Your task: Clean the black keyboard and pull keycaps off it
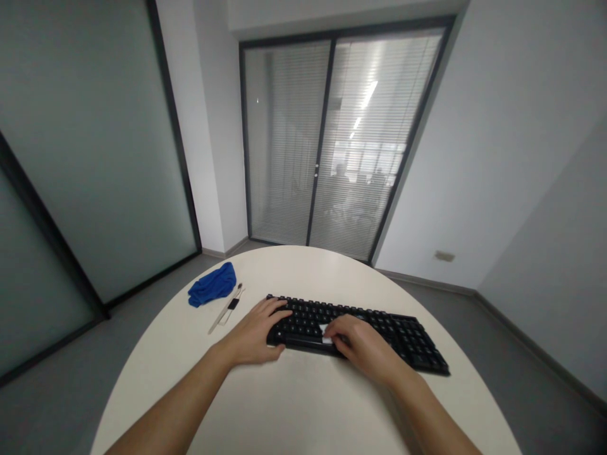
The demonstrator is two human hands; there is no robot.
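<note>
A black keyboard (403, 335) lies at a slant across the round table in the head view. My left hand (256, 332) grips its left end, fingers over the keys and the thumb along the front edge. The fingers of my right hand (355, 341) are closed on a small white piece (326, 333), perhaps a wipe or folded tissue. They press it on the keys near the front middle of the keyboard. Most of the white piece is hidden under those fingers, so its exact kind does not show.
A crumpled blue cloth (212, 284) lies at the table's left edge. Beside it are a thin brush with a dark tip (219, 318) and a pair of tweezers with a black middle (232, 304). The pale round table (284, 404) ends in a curved edge before glass partitions.
</note>
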